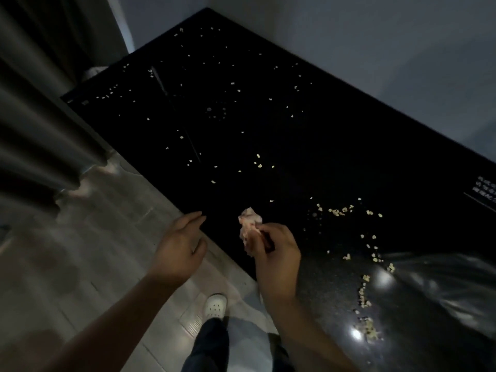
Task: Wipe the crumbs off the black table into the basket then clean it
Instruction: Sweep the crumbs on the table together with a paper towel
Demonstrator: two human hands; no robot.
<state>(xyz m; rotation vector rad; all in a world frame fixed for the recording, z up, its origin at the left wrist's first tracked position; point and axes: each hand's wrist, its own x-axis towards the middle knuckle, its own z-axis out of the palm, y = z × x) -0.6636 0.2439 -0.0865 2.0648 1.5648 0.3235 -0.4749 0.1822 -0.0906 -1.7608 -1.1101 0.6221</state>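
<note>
Crumbs (pixel 338 211) lie scattered all over the black table (pixel 241 124), too many to count, thickest toward the bag-lined basket (pixel 442 288). My right hand (pixel 277 253) pinches one crumpled tissue (pixel 249 224) above the table's near edge; my left hand (pixel 179 242) hovers open, empty. I'd sweep basketward in long, overlapping strokes.

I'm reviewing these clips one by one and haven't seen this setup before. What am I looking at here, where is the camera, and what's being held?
There is no machine: a person wears one camera on the head, looking down at their own bare hands. The right hand pinches a crumpled pale cloth or tissue over the long black table. The left hand is open and empty at the table's near edge. Pale crumbs lie scattered across the tabletop. At lower right is a shiny black bag, probably lining the basket.
</note>
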